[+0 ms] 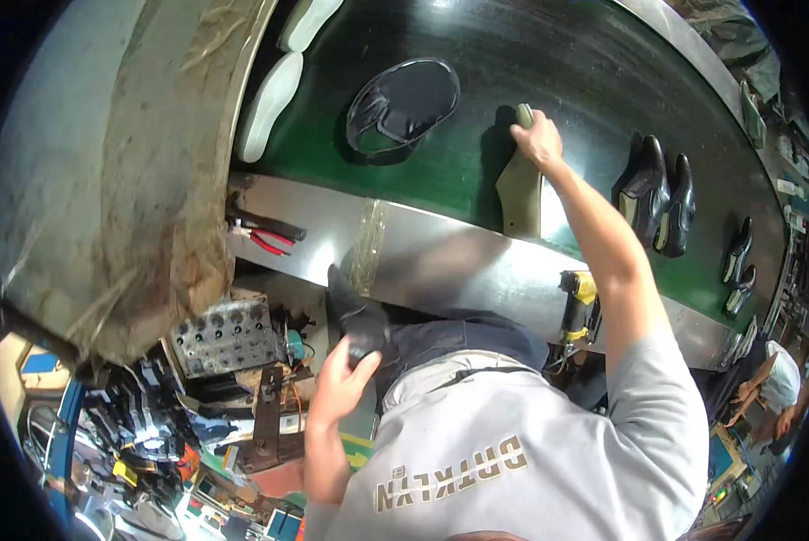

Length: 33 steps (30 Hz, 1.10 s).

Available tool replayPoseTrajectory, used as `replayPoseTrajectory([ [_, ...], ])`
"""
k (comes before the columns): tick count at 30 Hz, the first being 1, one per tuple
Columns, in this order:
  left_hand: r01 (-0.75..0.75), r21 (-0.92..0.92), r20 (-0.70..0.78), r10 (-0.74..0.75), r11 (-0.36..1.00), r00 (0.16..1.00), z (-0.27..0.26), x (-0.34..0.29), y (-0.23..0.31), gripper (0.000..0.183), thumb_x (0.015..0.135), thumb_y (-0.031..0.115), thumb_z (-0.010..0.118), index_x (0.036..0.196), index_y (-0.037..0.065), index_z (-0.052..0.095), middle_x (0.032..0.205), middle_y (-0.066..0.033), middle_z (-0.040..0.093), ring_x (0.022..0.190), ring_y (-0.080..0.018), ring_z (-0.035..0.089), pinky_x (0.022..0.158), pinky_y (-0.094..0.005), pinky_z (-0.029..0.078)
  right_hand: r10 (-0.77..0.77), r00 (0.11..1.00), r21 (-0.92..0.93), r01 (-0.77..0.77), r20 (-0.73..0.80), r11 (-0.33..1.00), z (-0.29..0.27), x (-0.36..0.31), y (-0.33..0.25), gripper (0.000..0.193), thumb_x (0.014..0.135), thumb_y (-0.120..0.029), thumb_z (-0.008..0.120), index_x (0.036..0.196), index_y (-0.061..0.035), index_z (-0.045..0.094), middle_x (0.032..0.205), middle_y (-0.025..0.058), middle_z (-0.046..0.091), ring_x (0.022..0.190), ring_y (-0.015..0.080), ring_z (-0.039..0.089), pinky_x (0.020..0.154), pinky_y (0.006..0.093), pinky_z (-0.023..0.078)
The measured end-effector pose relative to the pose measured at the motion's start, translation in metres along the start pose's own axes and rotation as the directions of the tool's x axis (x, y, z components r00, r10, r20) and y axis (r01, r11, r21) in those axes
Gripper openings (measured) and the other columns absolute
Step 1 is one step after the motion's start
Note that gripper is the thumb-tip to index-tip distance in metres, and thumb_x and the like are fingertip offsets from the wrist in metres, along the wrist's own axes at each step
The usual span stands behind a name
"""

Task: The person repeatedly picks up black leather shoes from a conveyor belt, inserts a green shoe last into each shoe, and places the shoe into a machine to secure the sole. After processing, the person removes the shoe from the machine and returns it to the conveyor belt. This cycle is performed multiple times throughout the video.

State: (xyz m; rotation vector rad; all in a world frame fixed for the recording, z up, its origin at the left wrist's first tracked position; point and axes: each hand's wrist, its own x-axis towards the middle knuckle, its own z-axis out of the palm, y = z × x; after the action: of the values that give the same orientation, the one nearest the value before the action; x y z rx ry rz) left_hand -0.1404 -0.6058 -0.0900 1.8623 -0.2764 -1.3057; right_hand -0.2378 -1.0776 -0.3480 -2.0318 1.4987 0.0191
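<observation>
At the near side of the bench, my left hand [339, 383] is closed around a dark shoe-shaped piece [361, 317], slightly blurred, its narrow end pointing away from me. Reaching over the green belt [463, 194], my right hand [539, 142] has its fingers wrapped around the upper end of a beige shoe last [520, 200]. The last stands on the belt close to the metal edge, and my fingers partly cover it. Left of my right hand lies a black upper-like piece [406, 104] with a raised rim, touched by neither hand.
Pale soles [272, 106] lie at the belt's left. Black shoes [643, 191] stand to the right, with more [739, 248] beyond. Red-handled pliers [271, 240] and a yellow-black air tool [581, 307] are along the metal ledge [440, 257]. Another person [777, 383] is at far right.
</observation>
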Motion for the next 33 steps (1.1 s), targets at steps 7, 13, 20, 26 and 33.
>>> replayPoseTrajectory([
  [7,-0.219,-0.278,0.001,0.228,0.935,0.974,0.016,0.001,-0.012,0.030,0.093,0.011,0.060,0.116,-0.007,0.057,0.091,-0.0105,0.065,0.074,-0.0138,0.056,0.065,-0.0294,0.045,-0.358,0.930,0.400,0.361,-0.083,0.843,-0.073,-0.083,-0.033,0.067,0.080,-0.029,0.074,0.137,-0.0089,0.046,0.115,0.0173,0.065,0.107,0.0273,0.063,0.092,0.0371,0.049],
  [13,-0.064,-0.951,-0.017,0.154,0.304,0.988,0.047,0.041,-0.052,0.028,0.103,0.031,0.041,0.098,0.008,0.055,0.069,0.0015,0.041,0.070,-0.0139,0.042,0.076,-0.0349,0.041,-0.155,0.987,0.967,0.069,-0.031,0.246,-0.103,-0.164,-0.039,0.053,0.090,-0.018,0.069,0.135,-0.0037,0.045,0.115,0.0162,0.063,0.104,0.0228,0.062,0.092,0.0363,0.052],
  [20,0.020,-0.976,0.031,0.043,0.217,0.999,0.067,0.051,-0.058,0.026,0.102,0.028,0.044,0.103,0.006,0.058,0.079,-0.0002,0.051,0.071,-0.0128,0.049,0.075,-0.0334,0.043,-0.083,0.947,0.944,-0.317,0.310,-0.088,-0.065,-0.201,-0.020,0.040,0.096,-0.024,0.059,0.131,-0.0086,0.046,0.113,0.0149,0.063,0.099,0.0233,0.065,0.087,0.0381,0.056],
  [26,0.112,-0.981,0.105,-0.055,0.156,0.993,0.078,0.056,-0.045,0.037,0.103,0.028,0.040,0.122,0.003,0.060,0.122,-0.0104,0.064,0.111,-0.0239,0.062,0.100,-0.0377,0.046,-0.229,0.887,0.842,-0.456,0.402,-0.289,-0.067,-0.234,-0.045,0.035,0.097,-0.028,0.055,0.125,-0.0058,0.057,0.116,0.0112,0.065,0.100,0.0215,0.066,0.090,0.0383,0.055],
  [33,-0.050,-0.986,-0.067,-0.101,0.162,0.993,0.077,0.059,-0.051,0.029,0.101,0.023,0.044,0.116,0.004,0.061,0.113,-0.0092,0.067,0.104,-0.0220,0.065,0.094,-0.0369,0.051,-0.097,0.945,0.948,-0.317,0.314,-0.020,-0.098,-0.243,-0.078,0.046,0.098,-0.041,0.054,0.126,-0.0046,0.057,0.111,0.0082,0.066,0.100,0.0183,0.064,0.091,0.0370,0.053],
])
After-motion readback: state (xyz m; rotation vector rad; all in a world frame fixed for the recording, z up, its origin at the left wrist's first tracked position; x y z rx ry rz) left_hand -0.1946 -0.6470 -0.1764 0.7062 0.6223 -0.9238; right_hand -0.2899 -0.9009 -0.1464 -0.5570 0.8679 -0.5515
